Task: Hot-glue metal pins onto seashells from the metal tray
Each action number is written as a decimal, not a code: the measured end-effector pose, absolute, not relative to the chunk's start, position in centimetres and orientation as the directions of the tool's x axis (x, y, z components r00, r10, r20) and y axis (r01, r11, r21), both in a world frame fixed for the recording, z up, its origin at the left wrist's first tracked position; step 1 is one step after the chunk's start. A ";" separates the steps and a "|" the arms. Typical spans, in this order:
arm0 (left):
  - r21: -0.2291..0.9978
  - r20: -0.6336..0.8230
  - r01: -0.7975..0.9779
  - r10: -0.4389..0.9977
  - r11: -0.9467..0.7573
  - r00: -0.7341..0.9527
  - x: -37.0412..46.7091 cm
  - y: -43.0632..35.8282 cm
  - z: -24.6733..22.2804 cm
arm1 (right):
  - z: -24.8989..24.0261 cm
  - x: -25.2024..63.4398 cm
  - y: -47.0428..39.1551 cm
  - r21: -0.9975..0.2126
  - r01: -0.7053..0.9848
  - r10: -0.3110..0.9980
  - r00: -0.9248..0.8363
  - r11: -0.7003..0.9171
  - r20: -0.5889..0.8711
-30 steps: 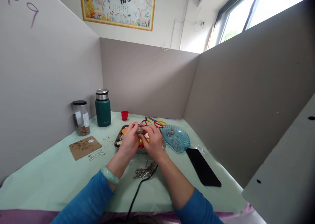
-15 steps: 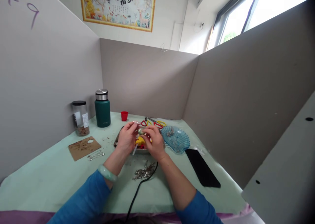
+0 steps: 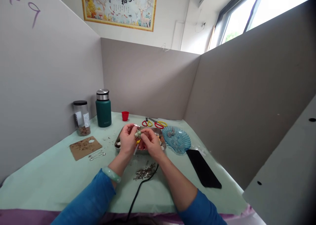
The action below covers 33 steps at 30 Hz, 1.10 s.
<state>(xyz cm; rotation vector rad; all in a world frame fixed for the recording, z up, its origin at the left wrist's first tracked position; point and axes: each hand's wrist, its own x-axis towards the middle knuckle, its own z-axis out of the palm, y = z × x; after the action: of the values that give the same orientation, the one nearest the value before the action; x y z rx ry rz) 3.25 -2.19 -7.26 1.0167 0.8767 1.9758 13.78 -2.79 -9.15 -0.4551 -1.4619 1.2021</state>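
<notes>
Above a metal tray (image 3: pixel 160 130) of small coloured pieces, my two hands meet around a small pale green item (image 3: pixel 138 134). My left hand (image 3: pixel 127 140) is closed, its fingertips at the left side of that item, with a small shiny piece (image 3: pixel 136 125) near the index finger. From the right, my right hand (image 3: pixel 152 145) pinches the same item between thumb and fingers. A pale narrow strip (image 3: pixel 135 149) slants down below the hands. Several small metal pieces (image 3: pixel 144 172) lie in a pile in front of the tray, beside a black cord (image 3: pixel 138 189).
A blue shell-shaped dish (image 3: pixel 181 141) and a black flat object (image 3: pixel 203 169) lie right. Scissors (image 3: pixel 159 123) and a red cup (image 3: pixel 125 116) stand behind the tray. Left are a green flask (image 3: pixel 103 111), a jar (image 3: pixel 82 118), brown card (image 3: pixel 85 148) and safety pins (image 3: pixel 97 155).
Both hands have shifted slightly left, and my right hand has turned, uncovering more of the tray. The pale green item has moved a little left between the fingertips.
</notes>
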 end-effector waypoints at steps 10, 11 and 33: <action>0.812 0.451 -0.150 0.770 -0.564 -0.452 2.9 -2.0 -7.6 | -9.4 13.9 -2.8 -0.823 -0.250 0.766 -0.302 0.510 0.567; 0.809 0.474 -0.114 0.754 -0.577 -0.456 2.8 -1.9 -7.7 | -9.4 13.9 -2.7 -0.828 -0.266 0.772 -0.305 0.493 0.558; 0.770 0.626 0.249 0.619 -0.588 -0.473 2.1 -1.1 -9.0 | -9.3 14.4 -3.0 -0.589 0.201 0.622 -0.238 0.783 0.746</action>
<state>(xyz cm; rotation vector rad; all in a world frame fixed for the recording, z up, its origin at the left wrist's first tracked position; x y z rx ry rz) 2.09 -1.08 -9.00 1.4499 1.2714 2.1533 14.38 -2.99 -9.30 -0.6366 -1.8029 0.4480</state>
